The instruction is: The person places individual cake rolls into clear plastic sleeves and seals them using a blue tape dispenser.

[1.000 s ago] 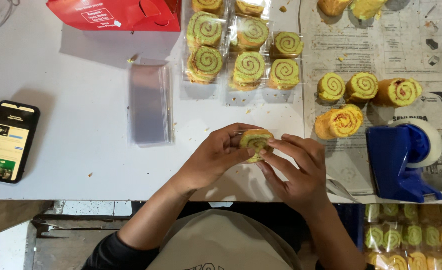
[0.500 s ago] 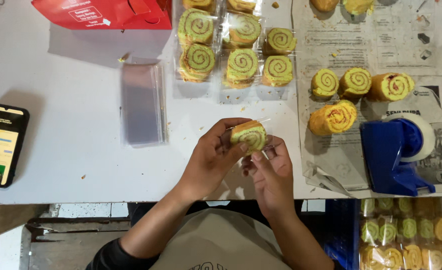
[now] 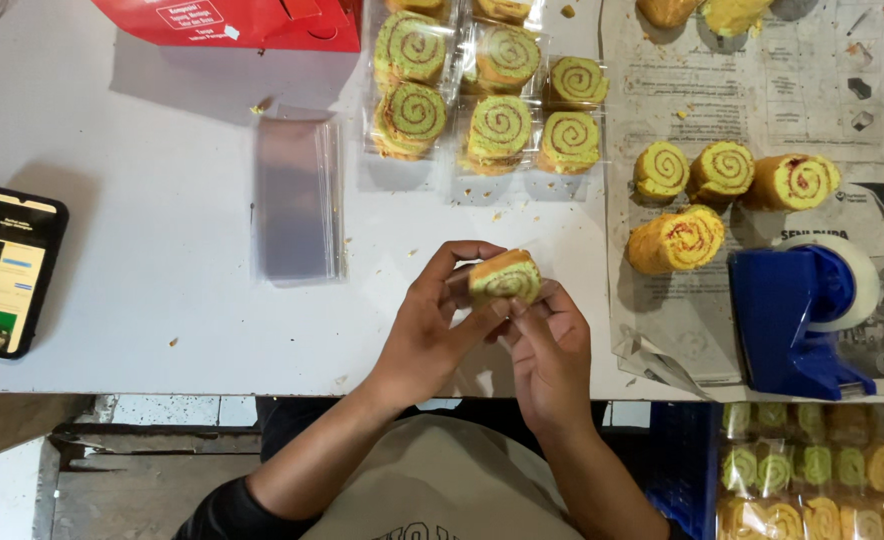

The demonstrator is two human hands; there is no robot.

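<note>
Sitting pinched between left hand (image 3: 432, 330) and right hand (image 3: 552, 350): roll slice (image 3: 504, 278).

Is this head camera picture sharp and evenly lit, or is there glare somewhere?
Head view: mostly sharp; the roll slice in both hands shows its swirl clearly. Mild glare on the clear sleeves. Soft shadow under the red box. Darker below the table edge.

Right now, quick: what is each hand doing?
Left hand: fingers closed on the roll cake slice, gripping its left side.
Right hand: fingers touch the same slice from below and the right; a full grip cannot be told.
</note>
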